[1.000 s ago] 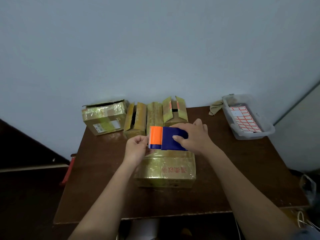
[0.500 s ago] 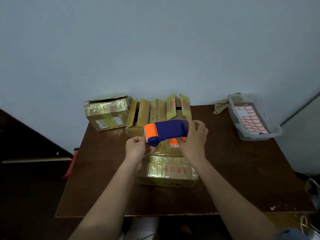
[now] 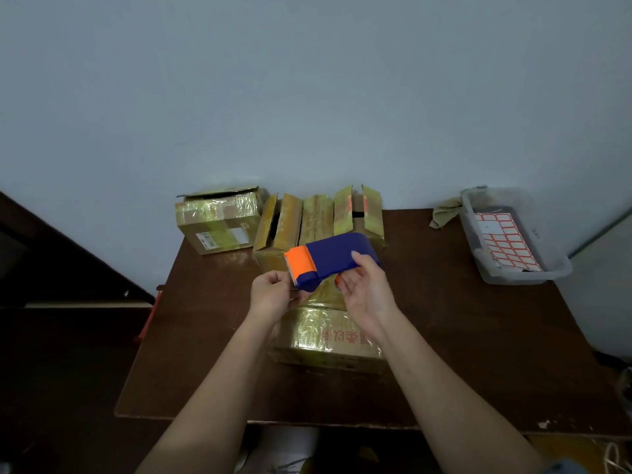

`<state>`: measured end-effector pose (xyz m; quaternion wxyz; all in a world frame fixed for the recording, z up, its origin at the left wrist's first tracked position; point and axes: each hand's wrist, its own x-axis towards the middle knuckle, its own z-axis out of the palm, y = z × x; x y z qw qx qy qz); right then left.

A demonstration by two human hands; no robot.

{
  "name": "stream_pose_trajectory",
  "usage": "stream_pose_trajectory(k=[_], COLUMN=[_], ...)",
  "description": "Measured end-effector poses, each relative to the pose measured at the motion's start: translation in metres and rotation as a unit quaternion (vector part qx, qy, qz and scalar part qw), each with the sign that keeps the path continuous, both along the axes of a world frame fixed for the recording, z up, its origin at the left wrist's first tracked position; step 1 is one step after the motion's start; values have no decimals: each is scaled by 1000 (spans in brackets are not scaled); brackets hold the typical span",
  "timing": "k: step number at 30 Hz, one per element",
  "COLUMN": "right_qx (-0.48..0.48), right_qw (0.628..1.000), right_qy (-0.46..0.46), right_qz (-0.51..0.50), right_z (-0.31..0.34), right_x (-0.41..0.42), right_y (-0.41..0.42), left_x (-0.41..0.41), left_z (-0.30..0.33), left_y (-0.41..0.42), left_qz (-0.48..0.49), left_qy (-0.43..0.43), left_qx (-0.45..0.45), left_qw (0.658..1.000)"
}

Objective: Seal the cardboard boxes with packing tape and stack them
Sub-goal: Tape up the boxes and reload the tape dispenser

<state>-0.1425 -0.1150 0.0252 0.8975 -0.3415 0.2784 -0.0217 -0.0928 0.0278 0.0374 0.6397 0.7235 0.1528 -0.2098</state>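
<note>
Right hand (image 3: 367, 292) is cupped under the blue-and-orange tape dispenser (image 3: 330, 260), fingers curled round its blue body, holding it up over the work. Left hand (image 3: 273, 295) sits at the orange cutter end, fingertips pinched just below the serrated edge; it looks like it's after the loose tape end, though the tape itself can't be made out.

Directly beneath both hands is the nearest cardboard box (image 3: 328, 336), flaps down, glossy with tape, red print on its front face, resting on the brown counter (image 3: 461, 354). Behind it, a row of open boxes (image 3: 318, 220) against the wall, flaps standing up, and one separate box (image 3: 219, 220) off to the left with its lid ajar. Far right, a clear plastic bin (image 3: 513, 237) holding red-bordered labels, a cloth (image 3: 444, 212) beside it.

The risks: those fingertips are very close to the teeth, so a slip could nick them. If the tape end folds back on itself, it's lost. And pulling without pinning the box could shift it.
</note>
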Motion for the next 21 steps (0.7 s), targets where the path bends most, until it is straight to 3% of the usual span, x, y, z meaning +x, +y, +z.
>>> stream_pose_trajectory(k=[4,8,11,21], right_qx=[-108,-92,-149,-133], right_qw=[993,992,984,982], right_qy=[38,49,57,67], right_qz=[7,-66,-75,-114], right_z=[4,7,7,15], right_x=[9,9,3,-13], right_y=[7,8,10,13], left_x=[-9,-16,-18,-27], left_z=[0,1,3,12], left_y=[-5,-7,-9,-4], left_qz=[-28,5,21,8], left_qy=[-17,-53,-69,-62], left_qx=[1,-9,3,1], left_qw=[999,999,997,998])
